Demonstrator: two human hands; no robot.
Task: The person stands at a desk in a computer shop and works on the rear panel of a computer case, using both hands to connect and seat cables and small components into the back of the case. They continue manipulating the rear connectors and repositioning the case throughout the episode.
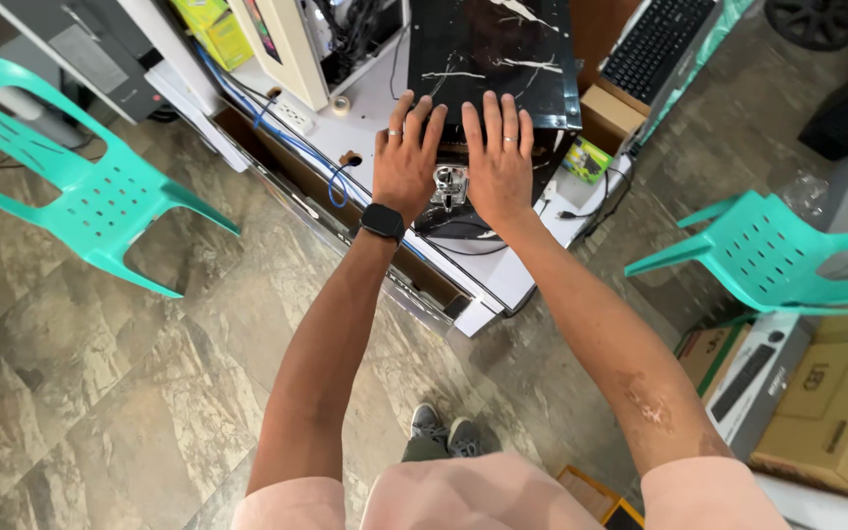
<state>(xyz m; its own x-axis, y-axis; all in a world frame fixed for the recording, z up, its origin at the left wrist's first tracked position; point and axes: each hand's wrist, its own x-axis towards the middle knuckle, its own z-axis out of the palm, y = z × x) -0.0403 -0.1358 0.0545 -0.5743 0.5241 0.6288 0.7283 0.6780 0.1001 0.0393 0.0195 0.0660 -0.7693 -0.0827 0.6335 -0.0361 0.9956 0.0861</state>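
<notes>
We stand at the white desk (527, 280), centre of frame, both hands flat and open on the near end of a black marble-patterned panel (488, 49) lying at upper centre. Left hand (404, 157) and right hand (499, 157) sit side by side, fingers spread, palms down, gripping nothing; a small metal fitting (450, 183) shows in the gap between them.

Risk, our judgement: the panel looks heavy and glossy, and flat palms give no hold, so a push could slide it onto the cables (581, 211) at the desk's right edge or tip it off the front. The blue cable (291, 137) left of the left hand could snag a wrist.

Count, largest first: one desk, one panel, two teal plastic chairs (100, 201) (787, 255) at left and right, three cardboard boxes or so at lower right (841, 402), one keyboard (655, 39) upper right, one black wristwatch (383, 221), two rings.
</notes>
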